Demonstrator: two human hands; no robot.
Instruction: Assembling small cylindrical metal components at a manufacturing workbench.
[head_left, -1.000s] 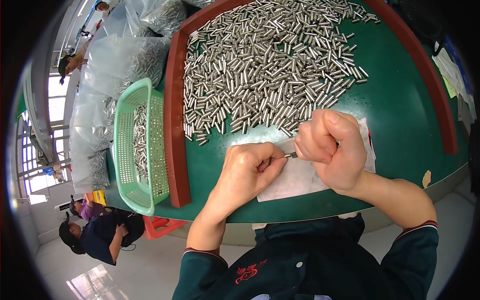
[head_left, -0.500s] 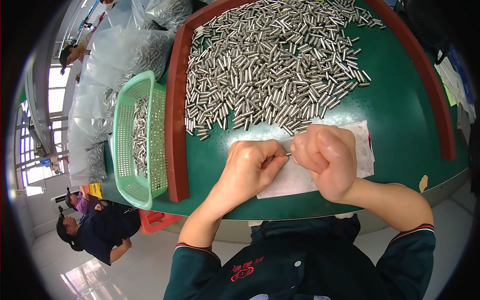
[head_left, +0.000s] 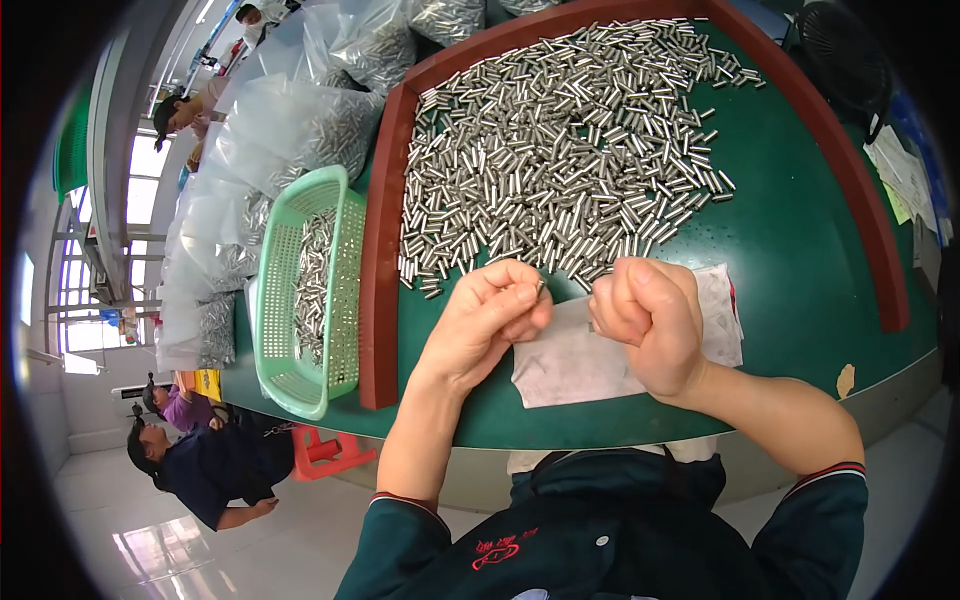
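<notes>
A short shiny metal pin (head_left: 541, 287) pokes out between the thumb and fingers of my left hand (head_left: 478, 325), which is pinched closed on it. To its right, my right hand (head_left: 655, 325) is curled into a fist above a pale cloth (head_left: 575, 368); its fingers hide whatever may be inside. A gap separates the two hands. Just beyond them, a wide heap of loose metal pins (head_left: 560, 150) covers much of the green tabletop (head_left: 790, 260).
A red-brown raised border (head_left: 380, 300) frames the heap on the left, back and right. Outside it stands a green plastic basket (head_left: 265, 320) holding more pins. Clear bags (head_left: 285, 135) of metal parts line the left. A black fan (head_left: 845, 60) is at far right; several people are at left.
My hands have moved apart. The left has drawn away to the left, turning, with a pin in its fingertips; the right stays fisted. The whole view has shifted slightly.
</notes>
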